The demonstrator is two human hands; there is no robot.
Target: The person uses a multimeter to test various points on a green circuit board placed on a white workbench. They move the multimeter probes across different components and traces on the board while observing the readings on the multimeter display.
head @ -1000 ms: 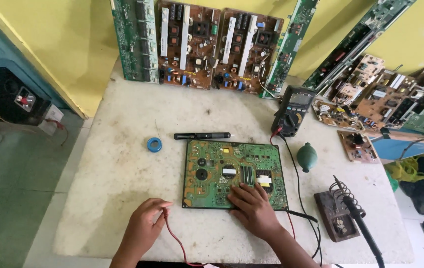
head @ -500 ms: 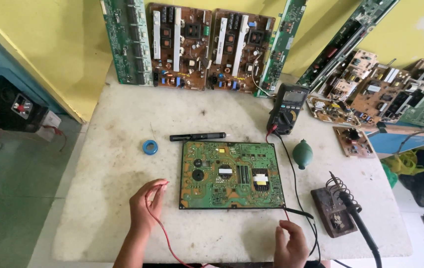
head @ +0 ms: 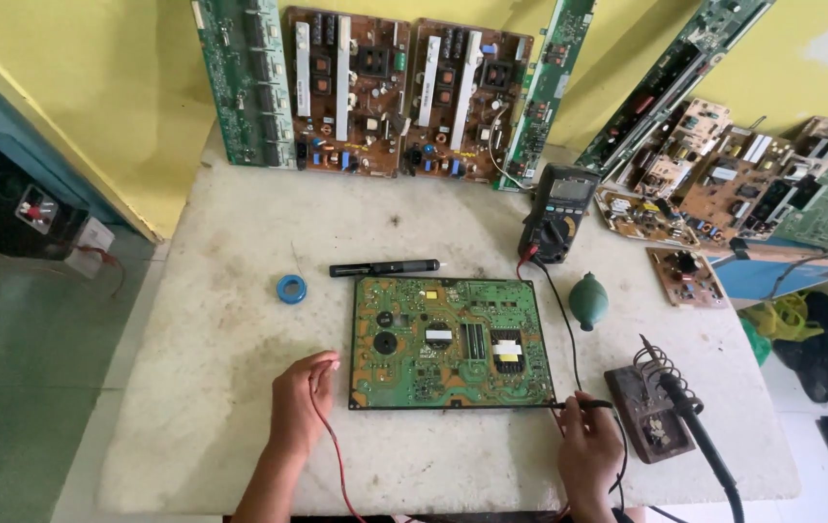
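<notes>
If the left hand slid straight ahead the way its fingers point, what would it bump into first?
Probably the green circuit board. The left hand holds the red wire, its fingers pointing up and right toward the board's near left edge, just beside them.

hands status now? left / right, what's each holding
Left hand: closed around the red probe lead, left of the green circuit board.
Right hand: closed on the black probe.
</notes>
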